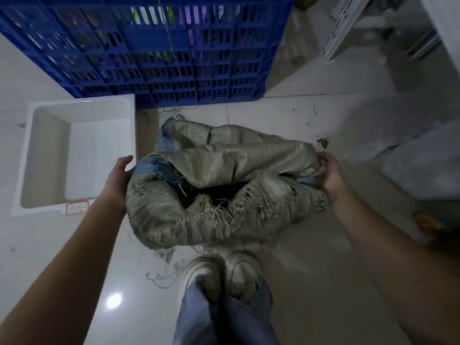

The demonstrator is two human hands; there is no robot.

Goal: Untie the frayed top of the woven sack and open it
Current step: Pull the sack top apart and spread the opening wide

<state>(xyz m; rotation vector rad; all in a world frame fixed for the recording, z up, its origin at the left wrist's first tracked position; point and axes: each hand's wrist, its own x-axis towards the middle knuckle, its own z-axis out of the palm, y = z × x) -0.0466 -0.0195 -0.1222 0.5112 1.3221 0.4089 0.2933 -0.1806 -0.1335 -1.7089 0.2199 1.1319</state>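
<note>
A grey-green woven sack [224,185] stands on the tiled floor just beyond my shoes. Its top edge is frayed into loose threads, and a dark gap [214,192] shows in the middle of the mouth. Blue stripes run along the sack's left and right sides. My left hand [118,175] grips the left rim of the mouth, fingers behind the fabric. At the opposite rim my right hand [329,173] is closed on a fold of cloth. The two hands hold the mouth spread between them.
A white rectangular tub [27,155] with a red label sits on the floor at left. A tall blue slatted crate [154,46] stands behind the sack. White sacks [423,165] lie at right. Loose threads [161,280] lie near my shoes [221,272].
</note>
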